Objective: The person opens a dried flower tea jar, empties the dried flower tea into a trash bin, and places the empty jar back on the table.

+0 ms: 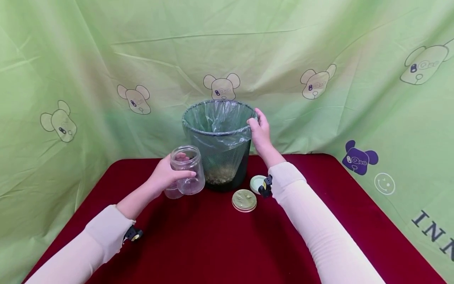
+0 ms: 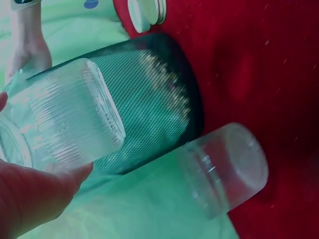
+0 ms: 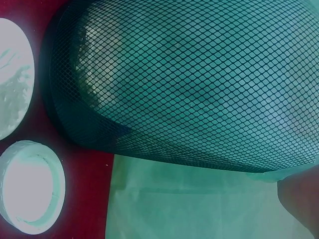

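My left hand (image 1: 165, 173) grips a clear ribbed glass jar (image 1: 189, 175), its mouth uncovered, in front and to the left of a black mesh bin (image 1: 227, 163). Behind that jar a second clear jar (image 2: 227, 167) stands on the table beside the bin, partly hidden in the head view. My right hand (image 1: 261, 132) holds the bin's right rim, thumb on the near side and fingers on the far side. A thin clear plastic bag (image 1: 220, 114) lines the bin and folds over its rim. Pale bits of stuff (image 2: 167, 82) show through the mesh at the bottom.
A gold lid (image 1: 244, 200) lies on the dark red tablecloth (image 1: 213, 244) right of the bin's base. Close by, partly behind the right wrist's camera, is a pale green-white lid (image 1: 257, 184). A green curtain (image 1: 170, 47) with bear-head prints hangs around the table's back and sides.
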A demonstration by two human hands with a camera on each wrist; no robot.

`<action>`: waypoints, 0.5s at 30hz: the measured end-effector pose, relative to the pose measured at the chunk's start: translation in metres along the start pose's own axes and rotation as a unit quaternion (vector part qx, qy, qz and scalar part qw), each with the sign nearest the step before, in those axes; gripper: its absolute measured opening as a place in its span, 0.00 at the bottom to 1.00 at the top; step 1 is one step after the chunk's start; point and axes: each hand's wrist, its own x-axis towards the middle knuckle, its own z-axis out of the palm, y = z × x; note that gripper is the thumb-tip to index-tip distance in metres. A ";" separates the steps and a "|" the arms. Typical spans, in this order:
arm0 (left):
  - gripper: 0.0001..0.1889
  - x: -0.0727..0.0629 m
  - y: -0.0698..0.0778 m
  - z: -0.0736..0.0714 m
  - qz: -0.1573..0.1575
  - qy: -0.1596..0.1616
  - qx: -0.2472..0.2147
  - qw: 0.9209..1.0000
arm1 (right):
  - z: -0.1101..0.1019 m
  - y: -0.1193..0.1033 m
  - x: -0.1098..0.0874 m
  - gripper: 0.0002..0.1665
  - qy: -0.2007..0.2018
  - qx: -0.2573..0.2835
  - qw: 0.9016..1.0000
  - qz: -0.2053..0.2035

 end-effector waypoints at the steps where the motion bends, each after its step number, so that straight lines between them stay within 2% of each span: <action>1: 0.38 -0.001 -0.003 0.002 0.002 -0.005 -0.003 1.000 | 0.000 0.000 0.000 0.41 -0.001 0.000 1.000 0.000; 8: 0.37 -0.013 -0.024 0.018 0.003 -0.035 -0.040 0.999 | 0.000 -0.002 -0.001 0.40 -0.008 -0.007 1.000 0.002; 15: 0.38 -0.023 -0.037 0.034 0.006 -0.051 -0.056 0.997 | -0.001 0.000 0.000 0.40 -0.006 -0.012 1.000 0.003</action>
